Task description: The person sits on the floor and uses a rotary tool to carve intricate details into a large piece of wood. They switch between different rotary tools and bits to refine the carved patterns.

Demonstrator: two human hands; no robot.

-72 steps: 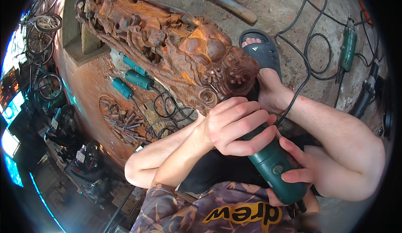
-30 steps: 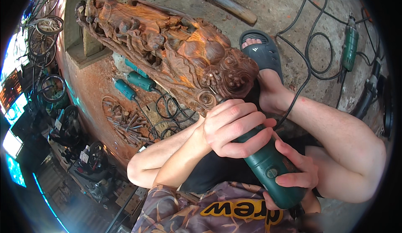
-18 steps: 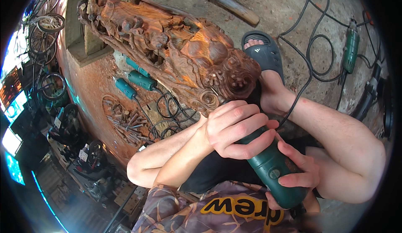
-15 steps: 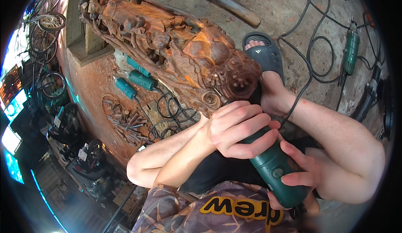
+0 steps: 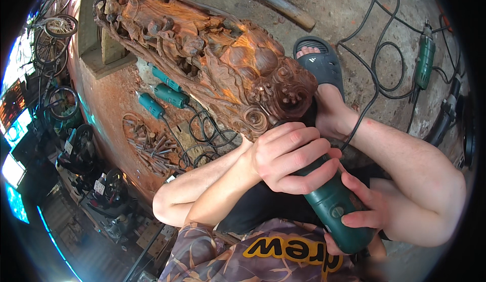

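Note:
A green die grinder (image 5: pixel 334 213) slants across my lap, its front end toward a large brown wood carving (image 5: pixel 228 71). My left hand (image 5: pixel 293 158) is closed round the grinder's front part. Around its rear body wraps my right hand (image 5: pixel 367 206), with the fingers near a round cap on the housing. The carving has swirls, round lumps and deep folds, and lies diagonally away toward the far left. The near end of the carving, with curled spirals, is right by my left hand. The tool's tip is hidden behind that hand and the wood.
Several green power tools (image 5: pixel 172 95) with black cords rest on the floor at left, near a heap of metal bits (image 5: pixel 157 147). Another grinder (image 5: pixel 424 61) lies at right among looping cables (image 5: pixel 377 54). A wooden frame (image 5: pixel 98 39) supports the carving's far end. My sandalled foot (image 5: pixel 324 61) is beside the carving.
The grinder's rear end has shifted very slightly right and down, with my right hand on it. Both hands keep their grip, and the carving lies almost the same.

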